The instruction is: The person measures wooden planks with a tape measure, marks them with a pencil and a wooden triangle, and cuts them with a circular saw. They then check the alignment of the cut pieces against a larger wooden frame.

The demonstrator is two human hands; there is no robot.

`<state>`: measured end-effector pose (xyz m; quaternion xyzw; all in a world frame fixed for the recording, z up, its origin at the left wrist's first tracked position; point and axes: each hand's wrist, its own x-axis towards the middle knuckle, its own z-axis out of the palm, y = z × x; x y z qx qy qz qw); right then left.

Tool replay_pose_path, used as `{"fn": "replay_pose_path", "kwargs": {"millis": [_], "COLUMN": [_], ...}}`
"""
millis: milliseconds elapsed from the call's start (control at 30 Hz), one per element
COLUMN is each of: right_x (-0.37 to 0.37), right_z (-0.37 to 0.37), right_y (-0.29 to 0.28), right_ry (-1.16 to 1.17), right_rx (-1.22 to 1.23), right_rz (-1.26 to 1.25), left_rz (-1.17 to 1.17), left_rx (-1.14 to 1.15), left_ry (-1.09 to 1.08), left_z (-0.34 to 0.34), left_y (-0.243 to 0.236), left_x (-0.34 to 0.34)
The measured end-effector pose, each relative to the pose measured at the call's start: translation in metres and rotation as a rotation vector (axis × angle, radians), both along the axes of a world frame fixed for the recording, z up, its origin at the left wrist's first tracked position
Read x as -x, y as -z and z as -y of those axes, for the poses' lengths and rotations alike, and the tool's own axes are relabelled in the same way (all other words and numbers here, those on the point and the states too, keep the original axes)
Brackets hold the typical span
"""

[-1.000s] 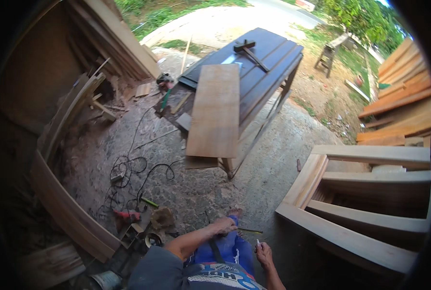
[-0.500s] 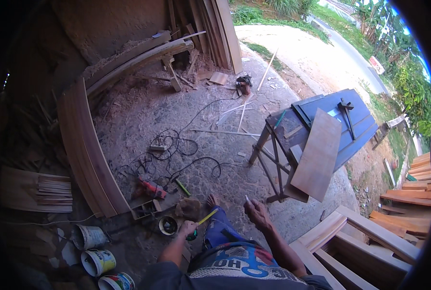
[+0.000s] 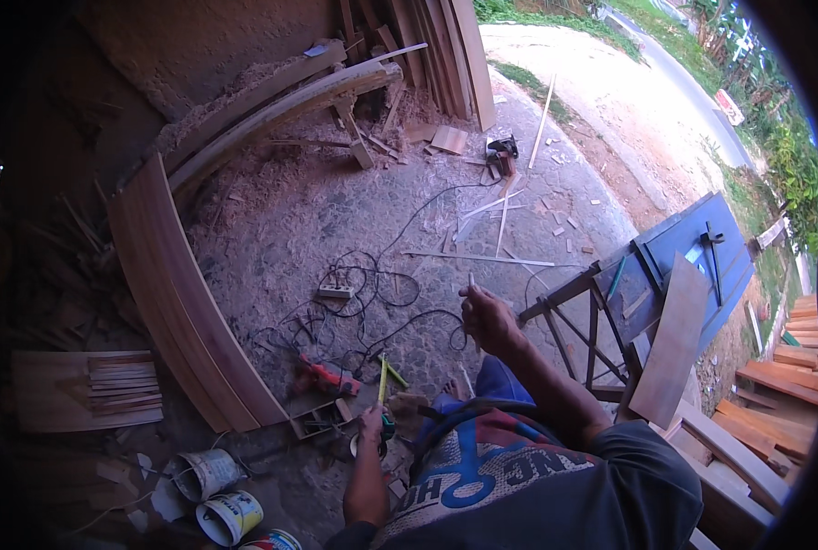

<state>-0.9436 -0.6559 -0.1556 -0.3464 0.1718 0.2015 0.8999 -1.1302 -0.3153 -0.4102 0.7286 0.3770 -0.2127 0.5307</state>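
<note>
Low in front of me, my left hand [image 3: 370, 423] is closed around a tape measure [image 3: 388, 427] with a dark green case. Its yellow blade sticks out a short way, pointing forward. My right hand [image 3: 489, 323] is raised ahead of my body, fingers closed on a thin, pale-tipped stick [image 3: 470, 280] that could be a pencil or a marker; most of it is hidden in the fist. Beyond the blade, on the floor, lie a red power tool [image 3: 328, 377] and a green-handled tool [image 3: 394, 373].
A blue-topped workbench [image 3: 697, 243] at the right carries a loose board [image 3: 673, 344]. Wide planks [image 3: 198, 302] stand at the left, with buckets [image 3: 230, 516] below them. Tangled cords and a power strip [image 3: 335, 291] cross the floor toward a power saw [image 3: 500, 156].
My view has swung left, so the bench sits further right. The tape measure's blade now points forward instead of right, and my right hand has risen with the stick.
</note>
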Motion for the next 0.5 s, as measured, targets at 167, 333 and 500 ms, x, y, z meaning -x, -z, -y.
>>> {"fn": "replay_pose_path", "kwargs": {"millis": [167, 333, 500], "right_x": [-0.106, -0.213, -0.337], "right_z": [-0.032, -0.042, -0.061], "right_y": [0.011, 0.021, 0.05], "right_ry": [-0.015, -0.208, -0.367], "right_rx": [-0.002, 0.196, 0.349], "right_rz": [-0.017, -0.003, 0.109], "left_rz": [0.049, -0.093, -0.084], "left_rx": [0.166, 0.083, 0.022], "left_ry": [-0.111, -0.104, -0.127], "left_z": [-0.007, -0.005, -0.006], "left_y": [0.037, 0.038, 0.037], "left_x": [-0.027, -0.052, -0.149]}}
